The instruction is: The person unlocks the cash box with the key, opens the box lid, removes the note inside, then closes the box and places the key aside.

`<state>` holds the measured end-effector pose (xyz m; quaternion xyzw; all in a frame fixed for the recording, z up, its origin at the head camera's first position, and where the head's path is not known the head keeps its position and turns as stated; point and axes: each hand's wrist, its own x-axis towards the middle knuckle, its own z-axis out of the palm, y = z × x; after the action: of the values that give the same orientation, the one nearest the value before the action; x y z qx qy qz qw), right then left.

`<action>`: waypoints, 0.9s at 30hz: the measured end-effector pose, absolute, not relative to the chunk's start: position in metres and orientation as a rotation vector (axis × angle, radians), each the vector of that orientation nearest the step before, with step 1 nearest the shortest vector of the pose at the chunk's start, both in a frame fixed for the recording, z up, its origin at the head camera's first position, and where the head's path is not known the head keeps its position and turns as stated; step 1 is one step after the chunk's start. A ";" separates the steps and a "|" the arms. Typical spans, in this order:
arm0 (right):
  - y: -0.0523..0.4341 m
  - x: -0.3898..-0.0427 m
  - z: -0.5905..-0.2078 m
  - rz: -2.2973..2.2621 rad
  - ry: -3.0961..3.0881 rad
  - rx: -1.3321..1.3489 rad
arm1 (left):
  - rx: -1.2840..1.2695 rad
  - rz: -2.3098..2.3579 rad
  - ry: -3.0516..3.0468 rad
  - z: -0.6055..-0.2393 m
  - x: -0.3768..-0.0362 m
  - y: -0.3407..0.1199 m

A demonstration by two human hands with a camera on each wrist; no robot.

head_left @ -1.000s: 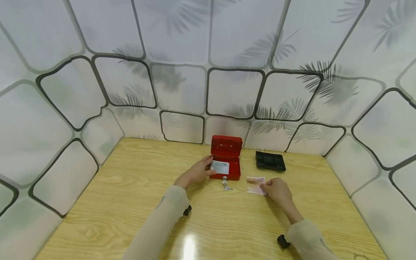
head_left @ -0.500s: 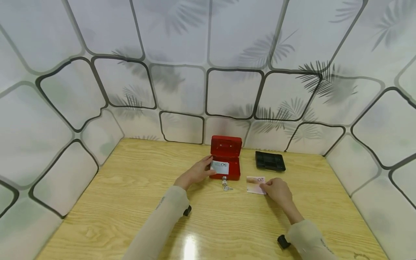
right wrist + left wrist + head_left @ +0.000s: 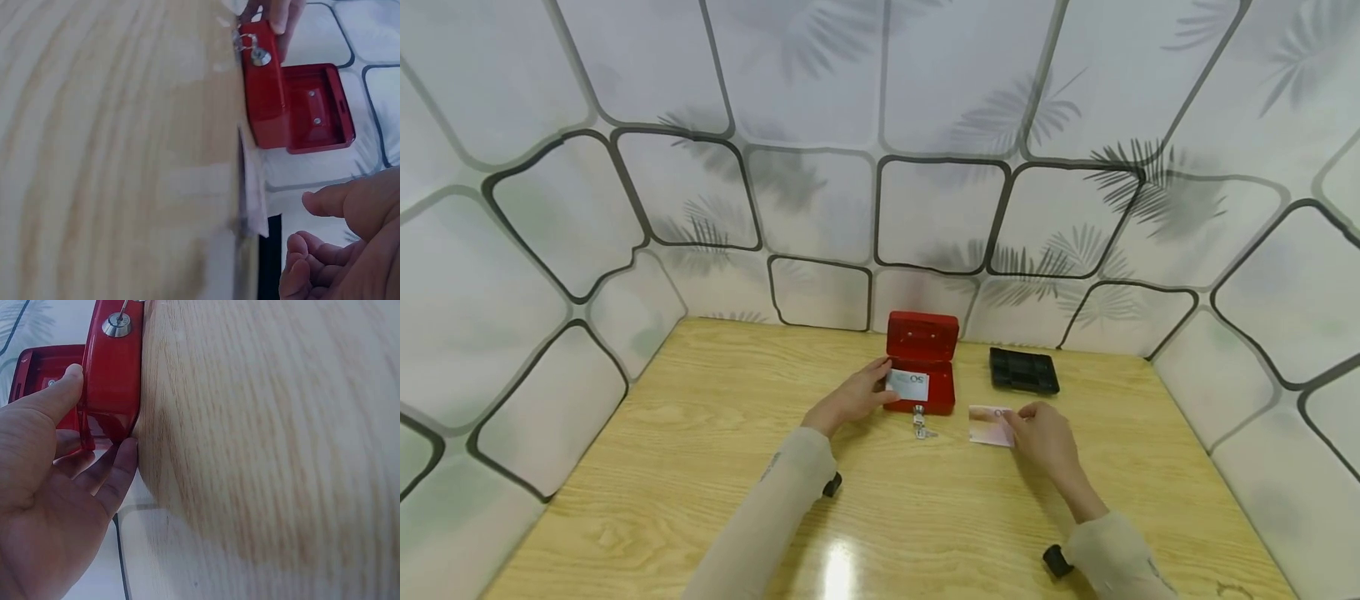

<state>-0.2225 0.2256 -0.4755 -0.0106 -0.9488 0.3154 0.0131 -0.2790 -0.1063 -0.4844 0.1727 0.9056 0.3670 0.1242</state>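
Note:
An open red cash box (image 3: 922, 337) stands at the back of the wooden table (image 3: 700, 450), lid upright. A banknote marked 50 (image 3: 908, 385) lies across its front. My left hand (image 3: 850, 400) holds the box's left end, thumb on the rim (image 3: 69, 381) and fingers along the side wall (image 3: 112, 375). Keys (image 3: 921, 425) hang from the front lock (image 3: 259, 57). My right hand (image 3: 1041, 433) hovers with loosely curled fingers (image 3: 300, 250) at the right edge of a pinkish banknote (image 3: 987, 425) lying flat on the table; that note's edge (image 3: 253, 187) shows beside the box (image 3: 262, 106).
A black coin tray (image 3: 1024, 372) lies right of the box, near the back wall. Patterned panels enclose the table on three sides. Bare wood stretches to the left and towards me.
My right hand has slid slightly up and left over the pinkish note, covering part of its number. Left hand and box have not moved.

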 end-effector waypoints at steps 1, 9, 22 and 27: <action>0.224 -0.223 -0.473 0.988 -2.930 -0.010 | 0.502 1.070 2.640 -0.484 -0.279 -0.106; 0.200 -0.235 -0.455 1.146 -2.769 0.163 | 0.503 1.071 2.641 -0.482 -0.278 -0.107; 0.152 -0.269 -0.454 1.305 -2.810 0.251 | 0.509 1.036 2.652 -0.484 -0.279 -0.105; 0.136 -0.278 -0.455 1.363 -2.869 0.266 | 0.498 1.058 2.647 -0.484 -0.279 -0.105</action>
<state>-0.2777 0.1358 -0.4548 0.0835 -0.8999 0.4274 -0.0230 -0.2792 -0.1045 -0.4840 0.1707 0.9077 0.3628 0.1236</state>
